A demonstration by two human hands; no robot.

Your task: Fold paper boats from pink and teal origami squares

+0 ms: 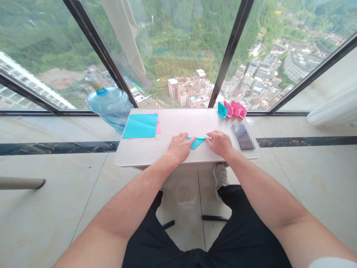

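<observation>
A folded piece of blue paper (197, 143) lies on the small table, pointed toward its lower edge. My left hand (180, 146) covers its left end, with the thumb resting on the paper and the fingers bent over the tabletop. At the paper's right tip, my right hand (220, 143) closes thumb and index finger on the corner. Part of the paper under the left hand is hidden.
Blue sheets (141, 125) lie over pink paper (158, 128) on the table's (145, 152) left. Folded blue (222, 109) and pink paper pieces (235, 109) stand back right, near a phone (243, 136). A water bottle (110, 106) stands beside the table, by the windows.
</observation>
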